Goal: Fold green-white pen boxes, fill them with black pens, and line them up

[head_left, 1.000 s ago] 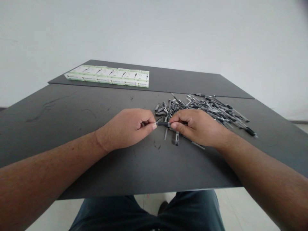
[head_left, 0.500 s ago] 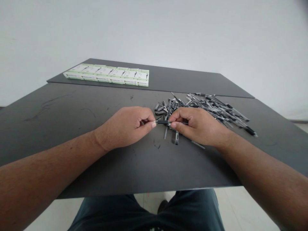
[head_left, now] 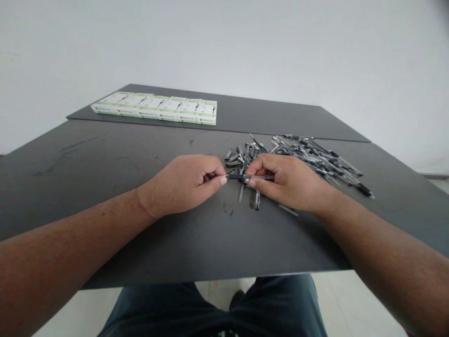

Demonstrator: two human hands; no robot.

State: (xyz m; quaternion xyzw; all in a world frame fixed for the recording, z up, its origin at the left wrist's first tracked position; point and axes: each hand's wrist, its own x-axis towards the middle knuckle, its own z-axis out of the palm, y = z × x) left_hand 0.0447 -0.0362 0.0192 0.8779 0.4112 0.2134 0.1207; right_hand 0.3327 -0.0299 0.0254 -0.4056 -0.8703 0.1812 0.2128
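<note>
Between my two hands a slim pen [head_left: 236,177] with a black grip is held level above the table. My left hand [head_left: 198,180] pinches its left end between thumb and forefinger. At the other end, the thumb and fingers of my right hand [head_left: 284,180] close on the clear barrel, and part of the pen runs on under those fingers. Behind and beneath my right hand spreads a pile of loose pen parts [head_left: 315,157], barrels, caps and dark refills. A single cap [head_left: 257,201] lies just below the right hand.
A row of white and green boxes [head_left: 168,106] with pen pictures stands on the raised far board [head_left: 266,114]. Dark ink scribbles mark the grey table [head_left: 115,145] at left. My legs are below the table's front edge.
The right fingers have loosened and lifted slightly, so more of the clear barrel shows. My left hand keeps its pinch in nearly the same place.
</note>
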